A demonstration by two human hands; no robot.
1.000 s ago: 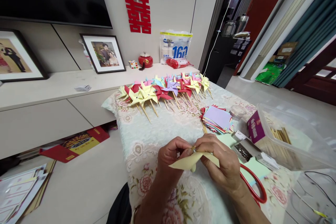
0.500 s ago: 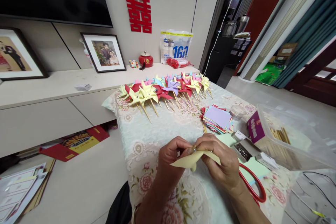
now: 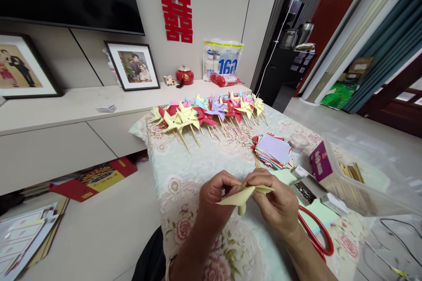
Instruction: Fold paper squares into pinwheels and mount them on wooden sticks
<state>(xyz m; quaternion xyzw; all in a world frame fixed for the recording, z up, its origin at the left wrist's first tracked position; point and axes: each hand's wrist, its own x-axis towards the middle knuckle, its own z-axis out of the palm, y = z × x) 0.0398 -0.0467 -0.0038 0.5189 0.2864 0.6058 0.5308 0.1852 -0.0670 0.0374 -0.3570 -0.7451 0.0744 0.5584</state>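
Note:
Over the near part of the table, both hands pinch a pale yellow paper pinwheel (image 3: pixel 239 198) with curled blades. My left hand (image 3: pixel 216 195) is closed on it from the left, thumb and fingertips at its centre. My right hand (image 3: pixel 277 199) grips it from the right, fingertips meeting the left ones. What lies between the fingertips is mostly hidden; a bit of wooden stick seems to show there. Beside my right wrist lie red-handled scissors (image 3: pixel 321 239). An open box of small metal pins (image 3: pixel 305 191) sits just beyond my right hand.
Finished paper pinwheels (image 3: pixel 216 109) on sticks lie along the table's far edge. Right of centre are a stack of coloured paper squares (image 3: pixel 273 149), a round clear container (image 3: pixel 298 142) and a clear plastic bin (image 3: pixel 372 189) holding wooden sticks. A white cabinet (image 3: pixel 75 116) stands behind.
The yellow pinwheel has turned a little, its right blade now narrower and more folded. Both hands keep their pinch in nearly the same place. The view has shifted slightly.

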